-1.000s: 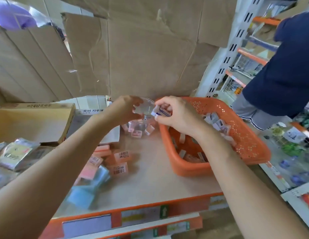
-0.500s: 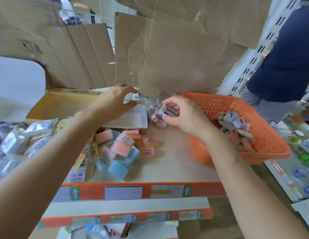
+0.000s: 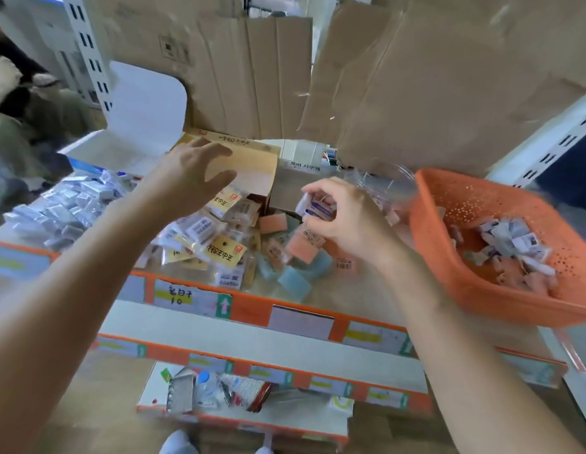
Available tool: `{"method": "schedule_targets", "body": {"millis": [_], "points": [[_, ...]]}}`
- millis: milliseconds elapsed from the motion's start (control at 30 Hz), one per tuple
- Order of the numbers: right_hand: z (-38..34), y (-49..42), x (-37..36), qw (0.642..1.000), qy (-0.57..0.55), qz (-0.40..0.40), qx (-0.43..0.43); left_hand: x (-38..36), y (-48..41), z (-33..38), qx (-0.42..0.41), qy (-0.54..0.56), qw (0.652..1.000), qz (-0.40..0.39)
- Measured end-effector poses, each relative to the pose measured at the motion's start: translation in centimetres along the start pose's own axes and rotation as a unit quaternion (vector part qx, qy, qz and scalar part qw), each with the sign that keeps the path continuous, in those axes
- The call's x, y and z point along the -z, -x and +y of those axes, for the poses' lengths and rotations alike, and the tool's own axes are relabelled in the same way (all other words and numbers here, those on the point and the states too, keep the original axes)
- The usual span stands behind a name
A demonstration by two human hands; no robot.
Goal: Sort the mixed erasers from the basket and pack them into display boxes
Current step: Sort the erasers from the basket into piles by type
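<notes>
Left hand (image 3: 193, 178) and right hand (image 3: 344, 221) bare. Left forearm (image 3: 72, 290) and right forearm (image 3: 448, 322) bare all the way to the frame edge. At the bottom edge two pale whitish-blue shoe toes, left shoe (image 3: 178, 442) and right shoe (image 3: 264, 450), rounded, blurred, mostly cut off by the frame.

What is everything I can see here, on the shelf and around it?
basket: one, orange, right end of the shelf
sleeved erasers: a heap, white and blue, in the basket
block erasers: several, pink and light blue, mid-shelf
bagged packets: a pile, clear with yellow labels, mid-shelf
wrapped packets: a pile, silvery white, shelf's left
carton: one, tan, behind the packets
open box: one, white, back left
clear tub: one, transparent, left of the basket
cardboard sheets: several, brown, at the back
left hand: fingers spread, over the carton
right hand: pinches a few held erasers, white and blue
</notes>
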State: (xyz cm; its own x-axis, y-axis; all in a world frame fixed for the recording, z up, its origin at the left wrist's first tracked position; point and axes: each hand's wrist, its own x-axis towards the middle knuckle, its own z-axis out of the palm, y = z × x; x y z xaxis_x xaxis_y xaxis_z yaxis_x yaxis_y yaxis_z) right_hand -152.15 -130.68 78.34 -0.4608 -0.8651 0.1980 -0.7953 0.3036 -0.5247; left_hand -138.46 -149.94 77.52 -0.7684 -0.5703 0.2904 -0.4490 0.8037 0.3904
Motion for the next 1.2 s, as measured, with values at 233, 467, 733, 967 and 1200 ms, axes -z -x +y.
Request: {"method": "schedule_targets", "body": {"millis": [233,467,733,967,1200], "points": [[-5.4,-3.0,-3.5,0.999,-0.001,0.032,0.002,2.9,-0.7,-5.8,-0.033,-0.021,0.999,0.005],[-11.8,-6.2,-9.1,0.997,-0.047,0.053,-0.012,6.1,-1.8,-13.1,-0.052,-0.01,0.999,-0.008],[-16.5,-9.2,-13.8,0.998,-0.057,0.03,-0.014,8.0,-2.8,-18.4,-0.061,0.02,0.998,-0.015],[-19.4,-9.7,-16.5,0.999,-0.046,-0.025,0.007,8.0,-3.4,-20.5,-0.066,0.036,0.997,-0.026],[-20.4,-9.2,-18.4,0.997,0.001,-0.079,0.019,7.9,-2.8,-21.2,-0.075,0.048,0.995,-0.05]]}}
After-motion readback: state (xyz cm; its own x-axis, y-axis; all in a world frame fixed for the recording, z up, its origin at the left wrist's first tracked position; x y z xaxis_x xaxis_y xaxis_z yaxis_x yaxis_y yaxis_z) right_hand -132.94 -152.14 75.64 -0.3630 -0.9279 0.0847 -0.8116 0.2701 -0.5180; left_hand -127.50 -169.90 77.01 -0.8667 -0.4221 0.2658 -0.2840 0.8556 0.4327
